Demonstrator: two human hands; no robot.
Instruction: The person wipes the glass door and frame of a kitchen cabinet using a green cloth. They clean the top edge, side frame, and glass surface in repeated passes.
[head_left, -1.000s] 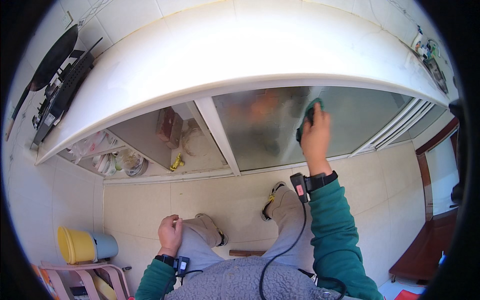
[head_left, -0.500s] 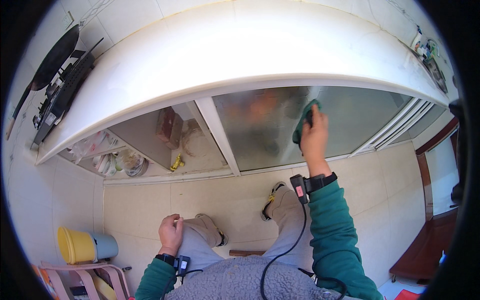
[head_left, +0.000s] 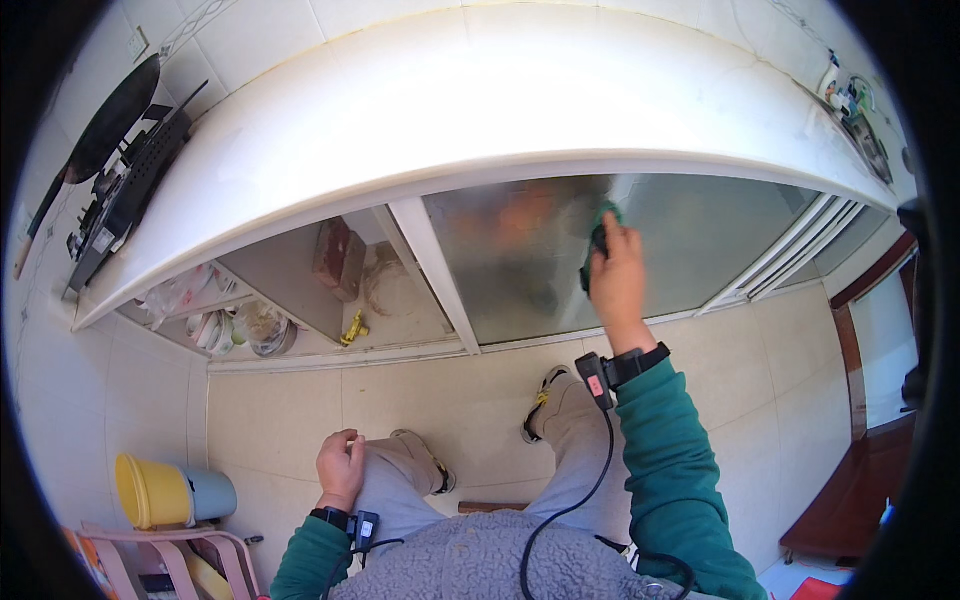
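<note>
And there's the white tabletop [head_left: 450, 115], stretching wide beyond my right grip [head_left: 620, 282]! Under its edge, the cloudy glass panel [head_left: 715, 240] stands straight ahead of that grip. Far off to the grip's left, the black stove [head_left: 130, 195] sits at the tabletop's end, the dark frying pan [head_left: 115, 120] by it. Down to the left of my left grip [head_left: 341, 468], a yellow bucket [head_left: 148, 492] lies on its side. Now the green cloth [head_left: 588, 268]: bunched in my right grip, fingers curled firmly around it, up against the glass! My left grip lies slack on my left knee, fingers loosely bent, holding nothing I can see. Smallest, well left of my right grip: a little yellow fitting [head_left: 354, 328] inside the cabinet.
</note>
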